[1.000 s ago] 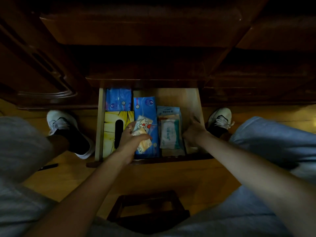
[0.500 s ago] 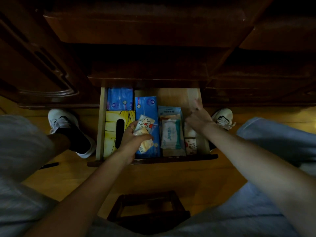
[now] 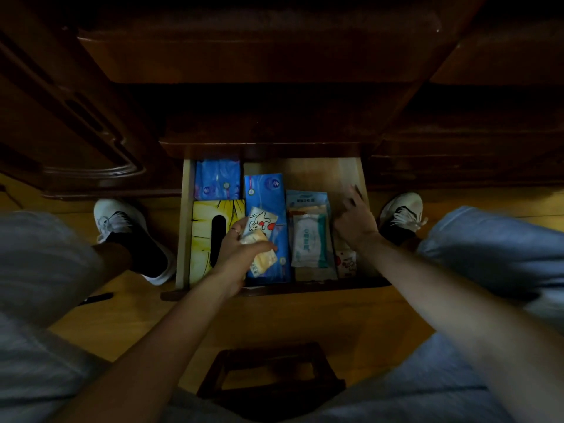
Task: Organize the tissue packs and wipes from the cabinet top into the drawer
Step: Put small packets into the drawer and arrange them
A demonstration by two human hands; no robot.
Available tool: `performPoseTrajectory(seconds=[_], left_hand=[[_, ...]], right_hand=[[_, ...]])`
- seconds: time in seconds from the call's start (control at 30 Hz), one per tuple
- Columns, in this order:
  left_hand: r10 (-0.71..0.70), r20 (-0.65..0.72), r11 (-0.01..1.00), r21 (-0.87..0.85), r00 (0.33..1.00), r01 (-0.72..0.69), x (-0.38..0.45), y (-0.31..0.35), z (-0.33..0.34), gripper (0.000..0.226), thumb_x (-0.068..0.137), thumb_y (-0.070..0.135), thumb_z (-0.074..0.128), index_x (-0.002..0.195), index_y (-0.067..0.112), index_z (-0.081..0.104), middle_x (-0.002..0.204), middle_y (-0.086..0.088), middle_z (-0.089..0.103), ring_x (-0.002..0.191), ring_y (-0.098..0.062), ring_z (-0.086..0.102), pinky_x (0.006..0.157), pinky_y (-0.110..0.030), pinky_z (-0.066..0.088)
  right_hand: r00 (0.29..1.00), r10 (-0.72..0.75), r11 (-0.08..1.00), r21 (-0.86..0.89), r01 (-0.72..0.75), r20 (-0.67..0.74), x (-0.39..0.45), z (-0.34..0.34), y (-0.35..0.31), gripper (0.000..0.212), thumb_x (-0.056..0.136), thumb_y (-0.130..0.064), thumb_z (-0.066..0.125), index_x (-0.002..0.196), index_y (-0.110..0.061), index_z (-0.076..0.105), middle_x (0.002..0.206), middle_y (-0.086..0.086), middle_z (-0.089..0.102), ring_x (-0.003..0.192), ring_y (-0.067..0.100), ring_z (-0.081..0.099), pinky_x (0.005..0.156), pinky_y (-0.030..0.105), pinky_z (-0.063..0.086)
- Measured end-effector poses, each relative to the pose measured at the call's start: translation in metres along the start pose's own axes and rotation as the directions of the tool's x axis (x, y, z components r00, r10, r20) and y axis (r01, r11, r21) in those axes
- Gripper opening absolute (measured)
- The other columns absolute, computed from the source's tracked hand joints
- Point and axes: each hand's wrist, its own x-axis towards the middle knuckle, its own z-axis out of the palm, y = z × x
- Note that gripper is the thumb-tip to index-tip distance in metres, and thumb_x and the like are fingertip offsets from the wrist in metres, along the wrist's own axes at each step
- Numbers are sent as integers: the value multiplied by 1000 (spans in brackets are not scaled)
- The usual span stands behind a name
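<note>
Since a moment ago the right hand (image 3: 354, 222) has lifted off the small white cartoon-printed tissue pack (image 3: 346, 261) at the near right corner of the light wooden drawer (image 3: 323, 172) and drifted toward the drawer's far right wall, fingers spread and gripping nothing. Left of that pack, the white-and-green wipes pouch (image 3: 308, 241) lies on a flat clear packet. The left hand (image 3: 236, 251) hovers over the long blue tissue pack (image 3: 265, 193) in the drawer's middle, fingers closed around two small packs, one white with a cartoon (image 3: 262, 222) and one yellow (image 3: 262, 259). A yellow tissue box (image 3: 203, 236) fills the near left, another blue pack (image 3: 217, 180) behind it. Judging by this, the step is placing small packs; next the empty hand likely takes one from the left and sets it in the bare strip behind the corner pack
</note>
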Motion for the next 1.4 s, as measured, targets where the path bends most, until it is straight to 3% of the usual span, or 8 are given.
performPoseTrajectory(seconds=[0.17, 0.3, 0.4, 0.47, 0.6, 0.7, 1.27, 1.4], left_hand=[[44, 84, 999, 19, 995, -46, -1, 5, 11, 68, 71, -4, 82, 122, 35, 59, 115, 0, 72, 99, -19, 71, 74, -35, 61], [40, 214, 993, 97, 976, -62, -8, 10, 25, 66, 72, -2, 83, 122, 35, 60, 114, 1, 71, 91, -10, 72, 69, -29, 61], [27, 269, 987, 144, 963, -68, -16, 12, 33, 73, 72, 1, 84, 133, 28, 54, 112, 7, 68, 96, -11, 69, 78, -32, 61], [55, 257, 967, 228, 965, -115, -21, 13, 35, 79, 72, 5, 86, 138, 26, 49, 118, 6, 61, 104, -16, 64, 85, -38, 59], [92, 75, 962, 250, 993, -108, -21, 13, 26, 60, 77, 7, 84, 127, 14, 53, 122, -10, 60, 104, -28, 63, 75, -36, 56], [30, 6, 992, 125, 1000, -30, -15, 10, 14, 41, 79, 9, 83, 111, 15, 56, 118, -18, 66, 105, -36, 68, 86, -51, 59], [-105, -6, 993, -50, 994, 105, 6, 0, -3, 30, 93, 6, 62, 122, 3, 59, 109, -19, 74, 89, -36, 76, 82, -56, 57], [-101, -6, 994, -53, 995, 100, 5, 2, 1, 32, 93, 6, 62, 125, 3, 56, 113, -20, 73, 90, -37, 75, 71, -43, 57]], right_hand=[[939, -20, 959, 260, 115, -343, -15, -13, 27, 35, 98, -38, 56, 129, -26, 66, 136, 0, 62, 139, 29, 37, 117, 51, 20], [980, -60, 76, 978, 196, -192, -48, -54, 39, 41, 92, -65, 57, 125, -42, 64, 114, -18, 70, 109, 7, 65, 82, 22, 53], [964, -196, -89, 982, 165, -180, -61, -63, 36, 27, 91, -44, 72, 116, -38, 64, 103, -16, 74, 93, -1, 71, 74, 13, 53], [978, -118, -22, 985, 170, -171, -60, -60, 41, 36, 92, -36, 74, 124, -31, 60, 110, -15, 69, 100, 2, 66, 77, 18, 52], [956, 115, 708, 697, 112, -271, -45, -48, 65, 24, 97, -42, 61, 118, -31, 56, 108, -3, 70, 103, 18, 63, 83, 35, 48], [946, 156, 911, 411, -27, -283, -23, -33, 69, 28, 98, -32, 59, 124, -22, 57, 111, 5, 73, 123, 24, 51, 97, 41, 36], [991, 85, 995, -52, -91, -102, 47, -20, 25, 34, 96, -49, 52, 117, -30, 72, 139, 1, 59, 142, 31, 32, 119, 62, -14], [977, 143, 990, 37, -139, -157, 48, -19, 26, 33, 94, -42, 61, 121, -25, 69, 132, 3, 65, 136, 31, 41, 120, 60, -4]])
